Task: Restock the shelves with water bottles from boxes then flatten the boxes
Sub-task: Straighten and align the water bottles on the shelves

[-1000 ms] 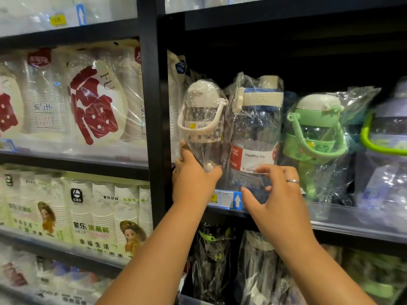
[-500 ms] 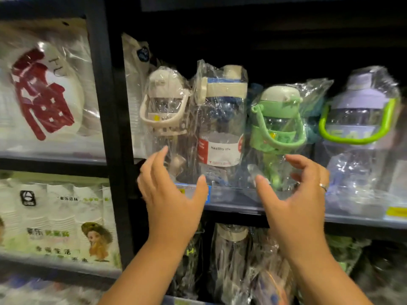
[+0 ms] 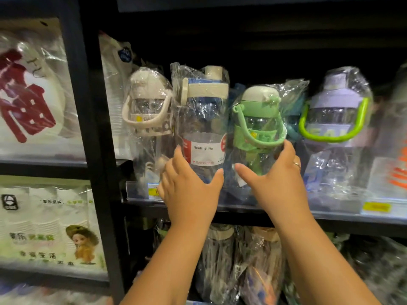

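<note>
Front and centre on the black shelf (image 3: 352, 226), upright in crinkled clear wrap: "Healthy life" bottle (image 3: 203, 119), blue-tinted, with cream lid and white label with red ends. Clasped low down by the left hand (image 3: 189, 194), spread wide, thumb on its right flank, fingers reaching up its left flank. Touching that bottle's right side, likewise wrapped and upright: green bottle (image 3: 257, 124) with cream cap and green carry loop, held round the lower body by the right hand (image 3: 277, 183), thumb toward the "Healthy life" bottle, fingers curled round the far side, ring (image 3: 296, 164) on one finger. Just left of the "Healthy life" bottle, against it: beige bottle (image 3: 147, 111) with beige loop handle. Further right, beyond the green one: purple bottle (image 3: 334, 111) with lime handle. Below the "Healthy life" bottle, on the shelf's clear front strip: yellow price tag (image 3: 154, 191), partly hidden behind the left hand. Well left of it, past a black upright (image 3: 88, 128): pack with a large red character (image 3: 26, 102) above, sleeves of paper cups (image 3: 44, 216) below. Under the "Healthy life" bottle, one shelf down: more wrapped bottles (image 3: 220, 260), blurred and dim.
</note>
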